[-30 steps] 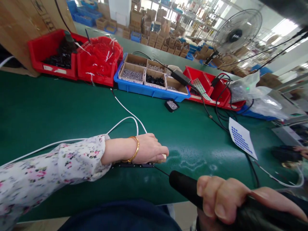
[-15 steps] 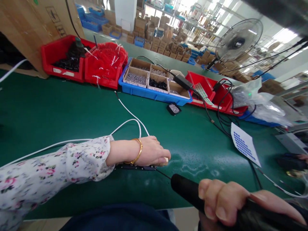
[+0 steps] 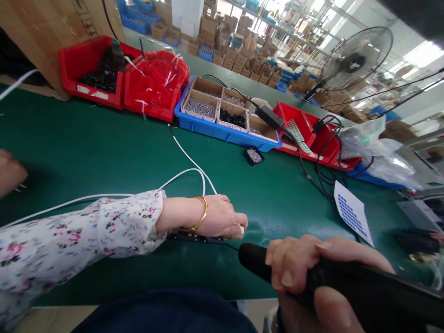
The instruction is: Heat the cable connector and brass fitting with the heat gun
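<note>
My left hand (image 3: 220, 217), with a gold bangle and a floral sleeve, rests closed on a thin dark strip (image 3: 197, 238) that lies flat on the green table (image 3: 104, 152); its fingers pinch the strip's right end. My right hand (image 3: 312, 277) is wrapped round a thick black power screwdriver (image 3: 347, 289) near the front edge. The tool's round tip points left, close to my left fingertips. A white cable (image 3: 189, 173) loops behind my left wrist.
Red bins (image 3: 86, 76), a blue tray (image 3: 225, 132) of small boxes with screws, and more red bins with black cables line the far side. A small black dish of screws (image 3: 254, 156) and a dotted white sheet (image 3: 352, 212) lie nearby. Another person's hand (image 3: 10, 171) shows at left.
My right hand has brought the screwdriver up and left, nearer my left fingertips. Another person's hand has come into view at the left edge. My left hand stays put.
</note>
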`<control>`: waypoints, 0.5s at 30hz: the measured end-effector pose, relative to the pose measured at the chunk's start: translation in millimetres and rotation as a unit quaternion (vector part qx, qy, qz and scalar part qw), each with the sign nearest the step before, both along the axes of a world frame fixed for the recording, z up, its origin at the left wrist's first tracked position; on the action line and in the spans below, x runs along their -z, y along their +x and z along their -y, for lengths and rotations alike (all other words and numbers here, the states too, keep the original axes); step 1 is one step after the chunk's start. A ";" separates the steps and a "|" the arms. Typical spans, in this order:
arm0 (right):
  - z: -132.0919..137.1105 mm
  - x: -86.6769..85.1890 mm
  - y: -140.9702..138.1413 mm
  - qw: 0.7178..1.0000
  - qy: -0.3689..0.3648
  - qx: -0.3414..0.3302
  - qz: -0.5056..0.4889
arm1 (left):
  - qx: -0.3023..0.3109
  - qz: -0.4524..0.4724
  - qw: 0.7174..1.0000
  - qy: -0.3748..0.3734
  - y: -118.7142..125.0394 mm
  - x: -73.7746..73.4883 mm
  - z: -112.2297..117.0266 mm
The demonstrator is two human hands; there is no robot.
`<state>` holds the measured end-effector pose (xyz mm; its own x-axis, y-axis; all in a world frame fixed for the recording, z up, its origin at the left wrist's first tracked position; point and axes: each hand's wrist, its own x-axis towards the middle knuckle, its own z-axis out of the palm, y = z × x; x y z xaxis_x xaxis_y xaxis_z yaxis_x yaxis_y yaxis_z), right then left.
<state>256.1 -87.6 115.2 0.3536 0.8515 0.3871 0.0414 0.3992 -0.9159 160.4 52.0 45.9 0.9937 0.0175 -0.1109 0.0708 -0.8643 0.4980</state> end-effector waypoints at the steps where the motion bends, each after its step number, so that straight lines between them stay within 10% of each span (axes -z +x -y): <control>1: -3.8 0.1 -0.9 1.000 0.000 -0.006 0.011 | -0.001 -0.009 1.000 -0.017 0.9 1.2 -0.8; 15: 13.8 8.0 25.5 0.993 0.026 -0.085 0.075 | -0.053 -0.090 0.986 -0.133 -0.3 -4.4 -3.1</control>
